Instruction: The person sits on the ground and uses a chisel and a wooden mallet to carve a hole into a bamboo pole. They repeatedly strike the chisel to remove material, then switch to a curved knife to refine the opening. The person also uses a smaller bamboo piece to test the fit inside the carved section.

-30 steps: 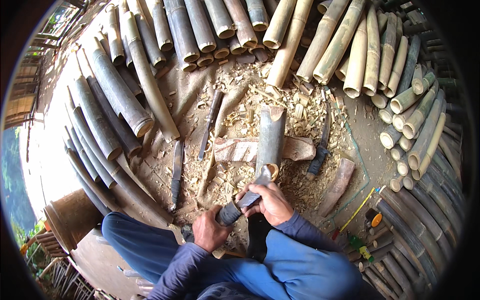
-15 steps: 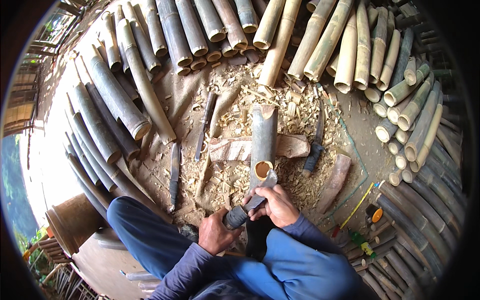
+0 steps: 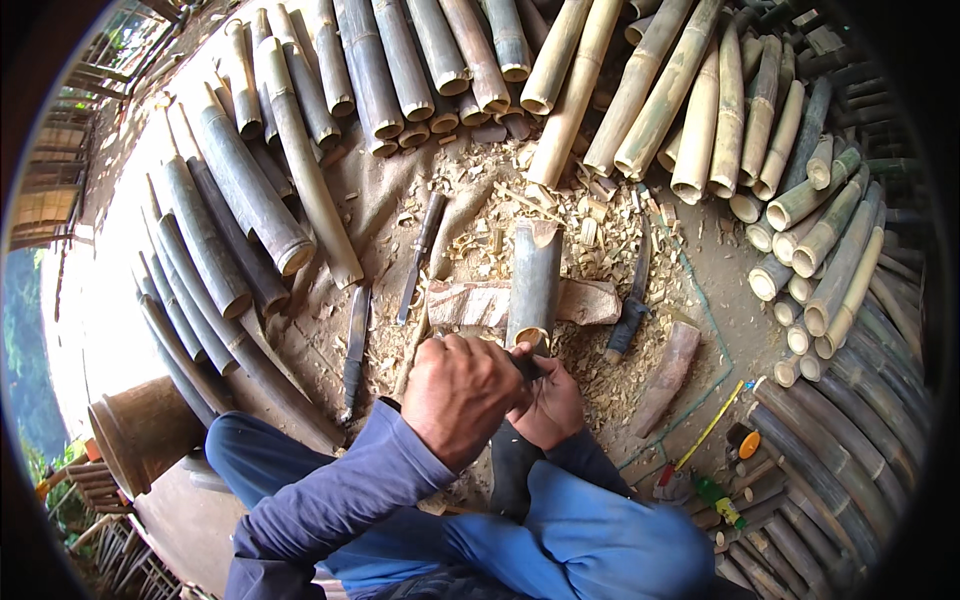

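a short bamboo section (image 3: 533,280) lies on the ground in front of the seated person, propped across a flat wooden block (image 3: 590,300), its long axis running straight away from the body. its open cut end faces the person and sits just beyond the knuckles, touching or nearly touching the hands.

the left hand (image 3: 458,395) is closed in a fist, knuckles up, just left of that cut end; it looks clamped around a tool handle, but the tool itself is hidden under the fingers. the right hand (image 3: 548,405) is curled shut too, tucked below and slightly right of the left, directly under the tube's mouth, with something dark showing between the two hands. what exactly it grips cannot be told.

both hands are about equally close to the tube's near end; the left is higher and overlaps it more.

around the work lie pale shavings (image 3: 590,230), a dark knife (image 3: 629,310) just right of the tube, another blade (image 3: 420,255) to the left, and rows of long bamboo poles (image 3: 250,190) ringing the spot.
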`<action>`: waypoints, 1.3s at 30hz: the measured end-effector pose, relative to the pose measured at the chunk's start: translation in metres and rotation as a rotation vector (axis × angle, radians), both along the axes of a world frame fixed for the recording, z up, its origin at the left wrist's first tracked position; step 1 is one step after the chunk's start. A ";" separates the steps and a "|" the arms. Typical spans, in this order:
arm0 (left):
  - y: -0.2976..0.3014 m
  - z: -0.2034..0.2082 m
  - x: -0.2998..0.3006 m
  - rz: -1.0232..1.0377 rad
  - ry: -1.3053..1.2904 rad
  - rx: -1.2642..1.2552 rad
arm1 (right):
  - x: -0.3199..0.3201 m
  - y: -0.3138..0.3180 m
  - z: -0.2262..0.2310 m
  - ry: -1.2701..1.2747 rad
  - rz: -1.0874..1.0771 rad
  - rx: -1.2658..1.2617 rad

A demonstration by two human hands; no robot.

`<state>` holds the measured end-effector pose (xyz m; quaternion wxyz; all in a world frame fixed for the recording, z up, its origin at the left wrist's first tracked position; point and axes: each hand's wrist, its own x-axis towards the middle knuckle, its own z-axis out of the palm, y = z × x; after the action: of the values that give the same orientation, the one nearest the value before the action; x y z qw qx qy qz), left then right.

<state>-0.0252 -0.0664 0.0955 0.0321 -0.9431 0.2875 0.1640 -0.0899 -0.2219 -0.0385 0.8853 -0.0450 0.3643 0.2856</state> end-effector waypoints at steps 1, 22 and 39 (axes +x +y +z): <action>0.013 -0.014 -0.006 0.063 -0.058 -0.143 | -0.003 -0.002 -0.002 -0.033 0.035 -0.058; 0.057 -0.066 -0.086 0.893 0.489 -0.443 | 0.014 0.016 0.015 -0.217 0.469 -0.482; 0.028 0.008 0.042 -0.174 0.328 0.055 | -0.020 0.023 -0.011 -0.033 0.010 0.308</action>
<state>0.0170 -0.0382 0.1037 0.0249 -0.8740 0.3648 0.3199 -0.1101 -0.1994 -0.0494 0.8862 0.0847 0.3013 0.3415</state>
